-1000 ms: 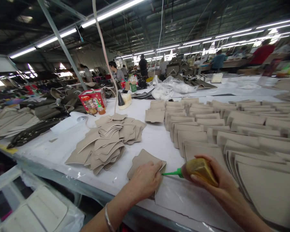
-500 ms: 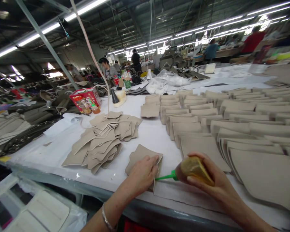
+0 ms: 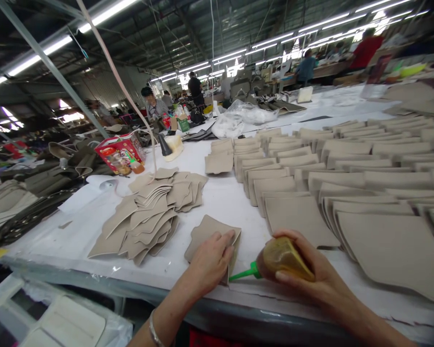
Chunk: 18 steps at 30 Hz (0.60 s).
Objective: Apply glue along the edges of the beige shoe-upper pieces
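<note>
left fingers (image 3: 227,239) flat on beige piece (image 3: 207,230), right fingers (image 3: 288,278) curled round glue bottle (image 3: 282,257)

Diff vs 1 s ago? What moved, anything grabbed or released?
Right hand slid the amber squeeze bottle, green nozzle first, along the edge of the beige cut fabric piece, toward the person. Nothing grabbed or released. Left hand stays pressed on it; beige stacks unmoved.

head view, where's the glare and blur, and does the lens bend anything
Head view: the ceiling tube lights blow out to white; the table is evenly lit with only soft shadows; the person in red at the top right is smeared; the wide lens stretches the corners, so the steel post leans; the squeeze bottle and left hand are sharp.
</note>
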Tool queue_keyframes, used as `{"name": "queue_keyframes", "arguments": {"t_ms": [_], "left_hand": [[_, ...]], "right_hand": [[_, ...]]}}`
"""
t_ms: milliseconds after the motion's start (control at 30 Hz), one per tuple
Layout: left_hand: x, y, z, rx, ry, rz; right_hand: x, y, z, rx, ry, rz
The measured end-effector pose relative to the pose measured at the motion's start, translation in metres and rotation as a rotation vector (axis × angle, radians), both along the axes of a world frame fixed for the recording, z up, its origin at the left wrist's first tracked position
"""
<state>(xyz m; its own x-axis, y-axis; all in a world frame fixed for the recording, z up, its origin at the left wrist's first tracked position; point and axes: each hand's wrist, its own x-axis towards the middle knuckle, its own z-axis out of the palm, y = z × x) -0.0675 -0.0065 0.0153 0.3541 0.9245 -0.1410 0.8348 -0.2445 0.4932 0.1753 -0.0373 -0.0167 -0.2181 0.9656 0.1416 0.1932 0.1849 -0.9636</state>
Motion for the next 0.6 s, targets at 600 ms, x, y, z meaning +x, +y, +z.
{"name": "queue_keyframes", "arguments": {"t_ms": [600], "left_hand": [[0.0008,0.0014,0.0011,-0.008,0.013,-0.012]], "right_hand": [[0.0012,0.0072,-0.0015,0.146,-0.110,-0.195]]}}
